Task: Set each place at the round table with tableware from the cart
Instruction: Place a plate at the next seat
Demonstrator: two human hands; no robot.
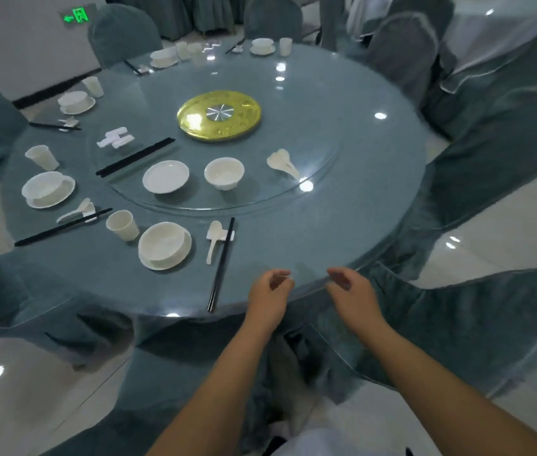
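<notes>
Your left hand (268, 291) and right hand (351, 289) hover loosely curled, holding nothing, at the round table (342, 225) edge — probably poised for the spare plate (165, 176) and bowl (224, 173) staged on the glass turntable (293, 133).

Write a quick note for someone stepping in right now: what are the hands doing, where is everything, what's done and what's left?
Left hand and right hand: both loosely curled over the table edge, holding nothing.

Done: five places along the left and far rim have bowl on plate, cup, chopsticks; the nearest also has spoon and rest.

On the turntable: spare plate, bowl, spoons, chopsticks, rests.

Left: the right side has no settings yet. The cart is not in view.
</notes>
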